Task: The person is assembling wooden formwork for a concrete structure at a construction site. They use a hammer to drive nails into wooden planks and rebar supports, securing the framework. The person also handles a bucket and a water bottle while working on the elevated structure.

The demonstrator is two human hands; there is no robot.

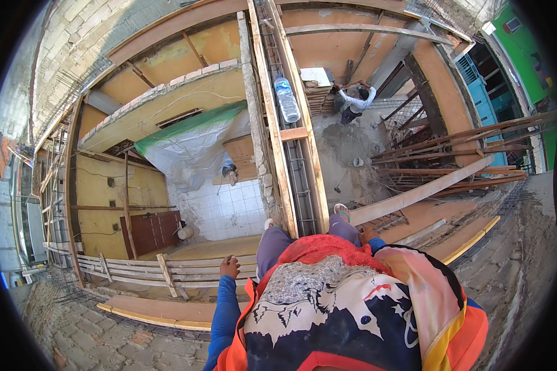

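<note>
I stand astride a long wooden beam form (283,154), one sandalled foot on each side, with steel rebar (300,179) running inside it. My left hand (229,267) hangs free beside my left leg, its fingers loosely apart with nothing in them. Close to my right knee is my right hand (369,235), near the end of a long plank (424,190); its fingers are partly hidden, and I see no object in it. Ahead of me a clear plastic water bottle (287,100) with a blue cap lies on top of the form.
Down to the right, another person (358,102) works beside stacked boards (317,96). Below left are a tiled floor (232,207), a green-white tarp (192,145) and another person (230,172), partly hidden. Loose timbers (452,148) lean at the right; slatted boards (198,271) run along the left.
</note>
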